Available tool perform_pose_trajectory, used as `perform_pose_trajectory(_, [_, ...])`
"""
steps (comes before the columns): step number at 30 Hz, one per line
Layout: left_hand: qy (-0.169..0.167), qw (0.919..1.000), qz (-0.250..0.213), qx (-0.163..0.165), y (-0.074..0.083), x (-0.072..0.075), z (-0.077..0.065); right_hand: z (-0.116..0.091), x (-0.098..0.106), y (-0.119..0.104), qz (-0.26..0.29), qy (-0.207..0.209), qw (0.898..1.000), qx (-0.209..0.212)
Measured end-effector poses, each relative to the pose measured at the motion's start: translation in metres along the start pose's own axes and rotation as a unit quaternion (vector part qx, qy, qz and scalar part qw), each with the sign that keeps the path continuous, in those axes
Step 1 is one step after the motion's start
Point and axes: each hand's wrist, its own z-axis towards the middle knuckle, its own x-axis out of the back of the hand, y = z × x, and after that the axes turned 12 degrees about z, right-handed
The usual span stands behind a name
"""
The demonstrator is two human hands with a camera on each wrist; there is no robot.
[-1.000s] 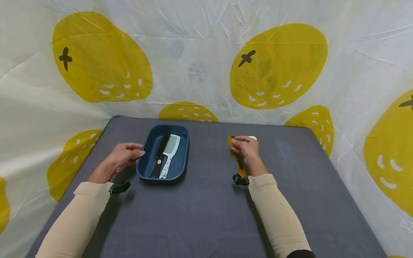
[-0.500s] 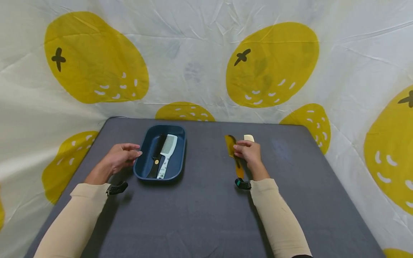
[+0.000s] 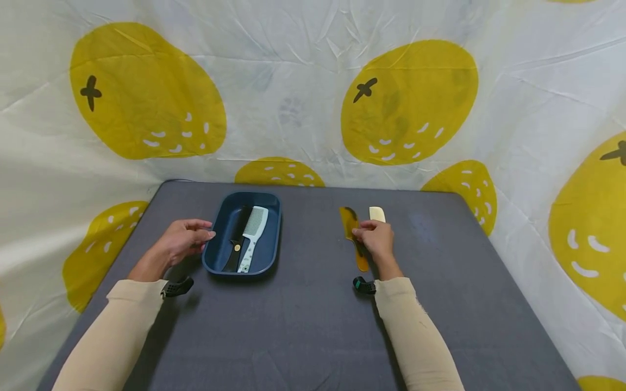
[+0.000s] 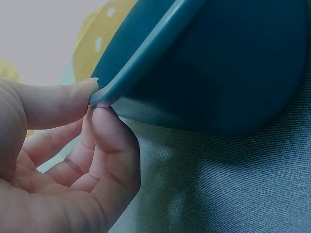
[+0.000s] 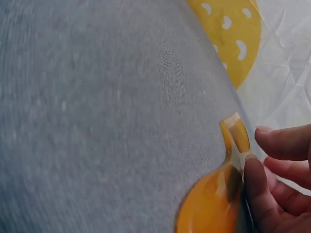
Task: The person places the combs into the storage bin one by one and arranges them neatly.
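Note:
A dark blue tray (image 3: 221,266) stands at the left of the table, holding a black comb (image 3: 235,251) and a pale mint comb (image 3: 254,225) side by side. My left hand (image 3: 181,241) pinches the tray's rim (image 4: 131,73) between thumb and index finger. At the right, an amber comb (image 3: 349,222) lies flat on the table. Over its neck my right hand (image 3: 376,239) has thumb and fingers parted. In the right wrist view the thumb (image 5: 257,187) touches or nearly touches the comb's edge, with the index finger (image 5: 284,141) apart from it.
A cream-coloured piece (image 3: 376,213) shows just beyond the right hand, its rest hidden. Grey cloth covers the table (image 3: 303,326). A white curtain (image 3: 288,98) printed with yellow fruit closes off the back and sides.
My right hand has drawn back along the amber comb from its toothed head to its neck, uncovering more of the cream piece. The combs, the tray and my left hand stay put.

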Motion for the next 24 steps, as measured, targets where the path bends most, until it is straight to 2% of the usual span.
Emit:
perform_pose_trajectory(9, [0.002, 1.0, -0.001, 0.008, 0.002, 0.0, 0.0, -0.006, -0.005, 0.003, -0.019, 0.012, 1.0, -0.006])
perform_pose_trajectory(15, [0.0, 0.9999, -0.001, 0.01, 0.001, 0.0, 0.001, -0.006, -0.011, 0.003, -0.05, 0.028, 0.998, -0.004])
perform_pose_trajectory(24, [-0.002, 1.0, 0.003, 0.002, -0.001, 0.001, 0.001, -0.002, -0.014, -0.003, -0.099, 0.021, 0.995, -0.02])
